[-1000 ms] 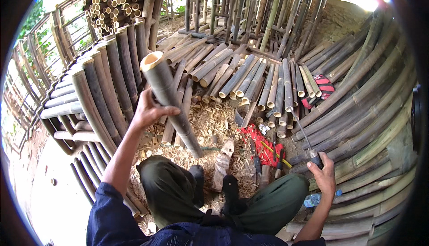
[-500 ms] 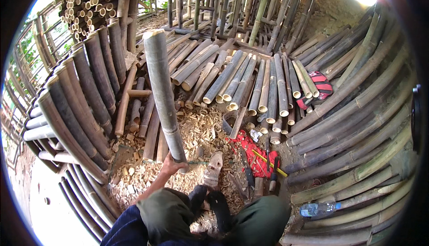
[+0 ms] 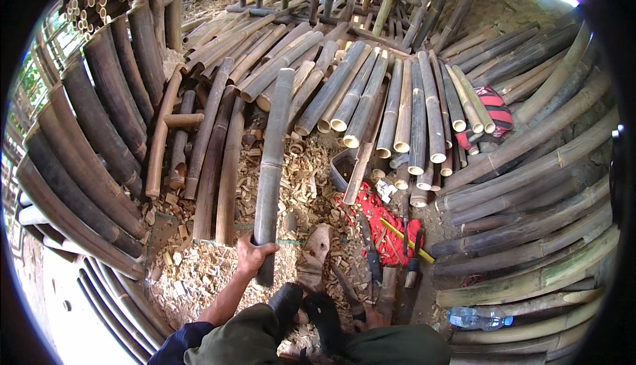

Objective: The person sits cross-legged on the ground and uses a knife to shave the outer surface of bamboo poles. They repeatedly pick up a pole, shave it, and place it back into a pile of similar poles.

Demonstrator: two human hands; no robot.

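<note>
My left hand (image 3: 252,256) is closed round the lower end of a dark bamboo pole (image 3: 270,166). The pole slants away from me over wood chips, its far end in front of the stacked bamboo. By my right knee, my right hand (image 3: 375,316) shows only in part. Its fingers are closed at the dark handle of a curved knife (image 3: 346,285), whose blade points away from me. Between the pole and the knife sits a carved wooden block (image 3: 314,256), close to my feet (image 3: 321,315).
Cut bamboo lengths (image 3: 397,113) line the far side; long poles (image 3: 530,186) bank up at right. Thick bamboo (image 3: 86,146) leans at left. A red cloth (image 3: 387,232) holds a yellow measuring tape (image 3: 401,232) and tools. A water bottle (image 3: 478,318) lies at right.
The pole's upper end has swung down and away from me, and its lower end has shifted slightly nearer. My right hand has come into view at the curved knife.
</note>
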